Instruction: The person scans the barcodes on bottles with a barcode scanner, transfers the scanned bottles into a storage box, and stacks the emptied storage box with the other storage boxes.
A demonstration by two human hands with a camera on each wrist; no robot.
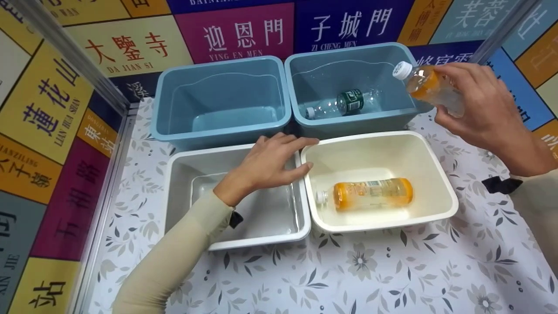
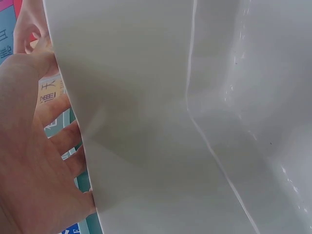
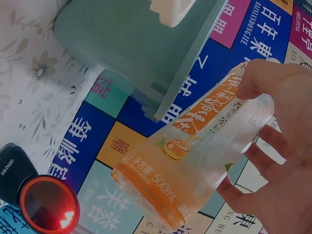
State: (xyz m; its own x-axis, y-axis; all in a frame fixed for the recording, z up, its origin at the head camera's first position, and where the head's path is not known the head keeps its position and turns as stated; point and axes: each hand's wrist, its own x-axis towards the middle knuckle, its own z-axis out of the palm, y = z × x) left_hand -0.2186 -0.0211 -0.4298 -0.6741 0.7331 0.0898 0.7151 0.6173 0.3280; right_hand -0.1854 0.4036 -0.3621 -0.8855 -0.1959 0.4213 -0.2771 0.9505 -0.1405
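Note:
In the head view my right hand (image 1: 484,102) grips a plastic drink bottle (image 1: 425,85) with a white cap and an orange label. It is tilted, cap toward the left, above the right side of the right blue bin (image 1: 357,124). The right wrist view shows thumb and fingers around the same bottle (image 3: 180,151). My left hand (image 1: 272,163) is over the grey bin (image 1: 237,244), its fingers spread near the adjoining rims; exact contact is unclear. Another orange-labelled bottle (image 1: 372,194) lies in the cream bin (image 1: 379,224). A green-labelled clear bottle (image 1: 348,104) lies inside the right blue bin.
A left blue bin (image 1: 220,133) stands behind the grey one, so the bins form two rows. Beneath them is a leaf-patterned tablecloth (image 1: 362,270). Printed panels (image 1: 248,32) rise at the back and sides, with a metal post (image 1: 93,74) at the left.

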